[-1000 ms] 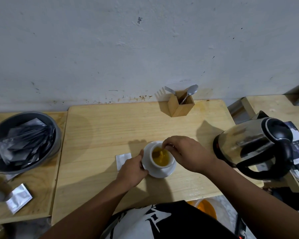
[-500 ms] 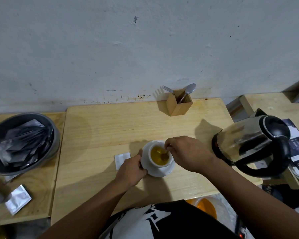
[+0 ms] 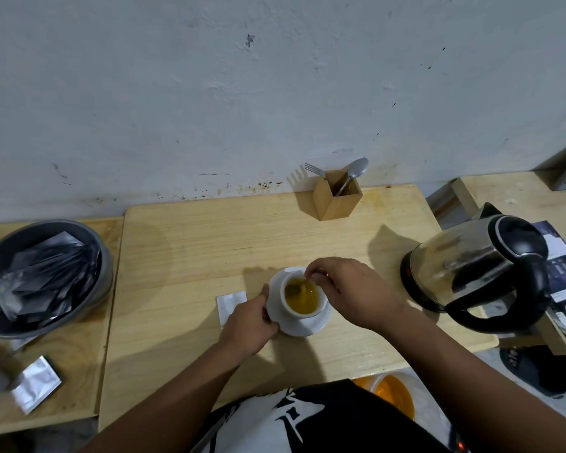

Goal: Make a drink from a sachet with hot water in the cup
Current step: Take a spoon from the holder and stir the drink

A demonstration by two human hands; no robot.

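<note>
A white cup (image 3: 303, 313) filled with yellow-brown drink stands on a white saucer (image 3: 309, 326) in the middle of the wooden table (image 3: 193, 256). My left hand (image 3: 247, 322) grips the saucer's left rim. My right hand (image 3: 350, 291) hovers over the cup's far right edge, fingers pinched on a spoon (image 3: 299, 287) whose bowl dips into the liquid. A white sachet (image 3: 229, 304) lies flat just left of the saucer, partly under my left hand.
A steel and black kettle (image 3: 484, 273) sits at the table's right edge. A wooden holder (image 3: 337, 199) with a fork and spoon stands by the wall. A grey bowl of sachets (image 3: 43, 276) and a loose sachet (image 3: 35, 384) rest on the left table.
My right hand has shifted around the cup's rim with the spoon, stirring the drink. My left hand keeps its hold on the saucer.
</note>
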